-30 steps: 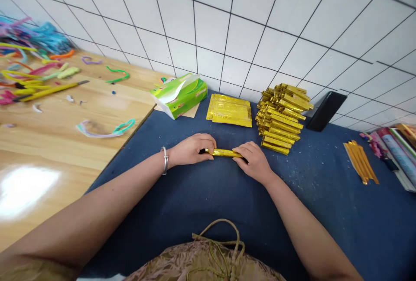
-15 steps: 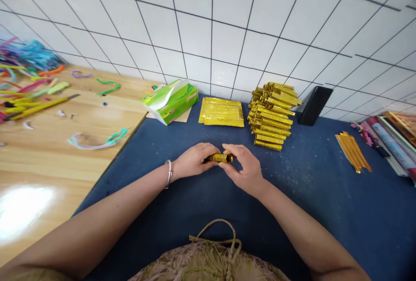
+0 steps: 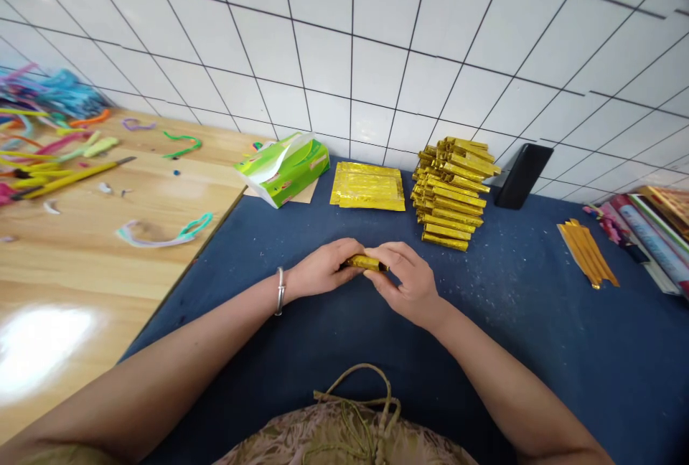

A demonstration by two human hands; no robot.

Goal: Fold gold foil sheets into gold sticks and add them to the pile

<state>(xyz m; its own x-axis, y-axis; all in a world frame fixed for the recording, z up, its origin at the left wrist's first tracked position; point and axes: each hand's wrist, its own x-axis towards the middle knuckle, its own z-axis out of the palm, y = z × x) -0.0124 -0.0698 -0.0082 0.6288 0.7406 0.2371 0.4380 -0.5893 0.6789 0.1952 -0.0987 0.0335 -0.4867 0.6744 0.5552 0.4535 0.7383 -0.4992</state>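
A short gold foil paper tube [image 3: 364,262] lies crosswise between my two hands, over the dark blue table surface [image 3: 323,336]. My left hand [image 3: 326,268] is closed round its left end, which the fingers hide. At the other end, the thumb and fingers of my right hand [image 3: 408,282] pinch the tube near its opening. Beyond my hands sits a flat stack of gold foil sheets [image 3: 368,186]. To the right of that stack, a pile of similar folded gold tubes [image 3: 452,192] rises against the wall.
A green tissue pack [image 3: 288,171] stands at the back left. A black phone [image 3: 524,176] leans on the tiled wall [image 3: 377,70]. Gold strips [image 3: 588,253] and books [image 3: 654,242] lie right. Coloured pipe cleaners [image 3: 59,95] and a craft knife [image 3: 80,176] cover the wooden table [image 3: 108,271].
My right hand's fingers have come in over the tube's right end and now press on it. The left hand keeps its grip; the tube stays in nearly the same place.
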